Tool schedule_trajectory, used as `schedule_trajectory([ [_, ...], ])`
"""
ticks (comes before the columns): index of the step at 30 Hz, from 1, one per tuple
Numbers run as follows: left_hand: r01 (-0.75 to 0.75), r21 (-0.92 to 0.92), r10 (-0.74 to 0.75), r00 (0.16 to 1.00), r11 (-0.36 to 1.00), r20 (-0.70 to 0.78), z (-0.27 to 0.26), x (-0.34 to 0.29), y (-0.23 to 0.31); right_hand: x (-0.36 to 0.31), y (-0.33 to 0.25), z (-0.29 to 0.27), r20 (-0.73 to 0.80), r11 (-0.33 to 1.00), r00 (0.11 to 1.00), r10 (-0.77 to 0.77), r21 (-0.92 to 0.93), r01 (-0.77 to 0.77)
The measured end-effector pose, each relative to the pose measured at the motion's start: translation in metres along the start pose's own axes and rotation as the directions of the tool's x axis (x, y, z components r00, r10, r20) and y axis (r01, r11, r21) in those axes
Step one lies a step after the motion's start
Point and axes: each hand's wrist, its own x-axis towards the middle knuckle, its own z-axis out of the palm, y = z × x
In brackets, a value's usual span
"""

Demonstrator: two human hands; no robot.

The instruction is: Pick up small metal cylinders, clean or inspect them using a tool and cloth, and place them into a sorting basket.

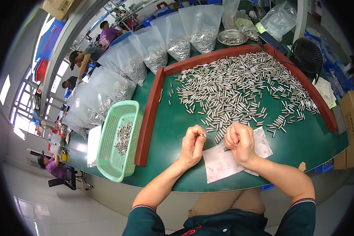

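Note:
Small shiny metal pins (220,92) lie in a broad heap on the green table in front of me. My left hand (192,146) is closed just short of the heap, with the round ends of a few pins (202,135) showing between thumb and fingers. My right hand (240,144) is curled shut over a stained white sheet (221,166); its fingers hide most of what it grips, and only a small greyish bit shows at its left side. Both hands are raised a little and stand apart from each other.
Red-brown bars (148,118) fence the heap at left, back and right. A light green basket (102,157) with some pins stands left. Clear bags of pins (203,37), a metal bowl (233,42) and a black fan (306,55) line the back. Co-workers (58,168) sit farther left.

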Motion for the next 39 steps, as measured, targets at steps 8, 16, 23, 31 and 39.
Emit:
schedule_trajectory([
  [8,0.423,-0.672,-0.397,0.895,0.608,0.204,0.004,0.009,0.013,0.001,-0.002,0.0,-0.004,1.0,1.0,0.016,-0.001,-0.016],
  [16,0.612,-0.767,-0.619,0.683,0.195,0.388,-0.007,0.015,0.018,0.003,0.002,0.0,0.009,1.0,1.0,0.015,0.004,-0.015],
  [23,0.63,-0.765,-0.618,0.657,0.133,0.433,-0.016,0.013,0.01,0.003,0.001,-0.001,0.012,0.998,0.999,0.041,0.046,-0.041],
  [31,0.63,-0.771,-0.619,0.644,0.094,0.45,-0.014,0.015,0.013,0.003,0.001,-0.002,0.006,0.997,0.999,0.048,0.063,-0.048],
  [39,0.621,-0.783,-0.623,0.626,0.035,0.469,-0.016,0.014,0.012,0.004,0.0,-0.002,0.011,0.997,0.999,0.041,0.064,-0.042],
])
